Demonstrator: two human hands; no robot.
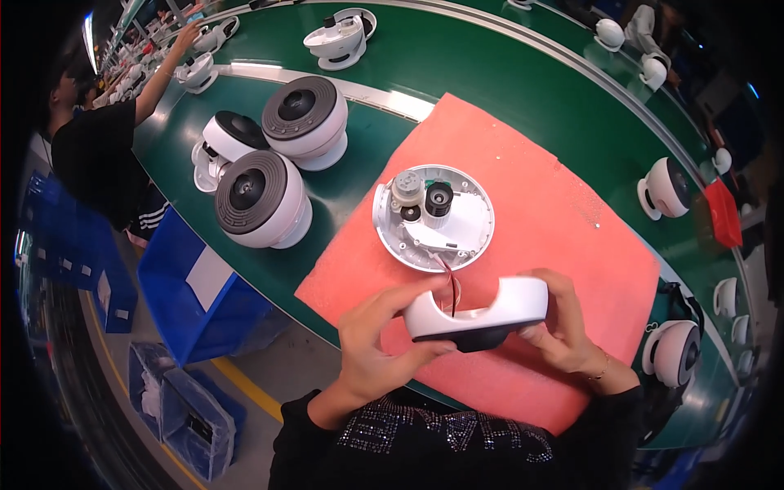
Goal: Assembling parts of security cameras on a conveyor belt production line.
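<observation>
Between my two hands is a white curved housing cover (510, 304) with a black underside and a rounded notch in its upper edge. My left hand (377, 335) grips its left end, thumb below and fingers above. The right end is held by my right hand (562, 327), its thumb underneath. Just beyond lies an open round white device base (465, 233) on a pink foam mat (563, 229). Inside the base sit a grey motor, a black round knob-like part and a white plate. Thin dark wires (452, 290) run from the base toward the cover.
Assembled white devices with dark grey round tops (260, 192) stand left of the mat. Other units ride on the green conveyor (457, 49). Blue bins (196, 286) stand at the lower left. A co-worker (102, 147) reaches over the line at the far left. A red tray (722, 214) is at right.
</observation>
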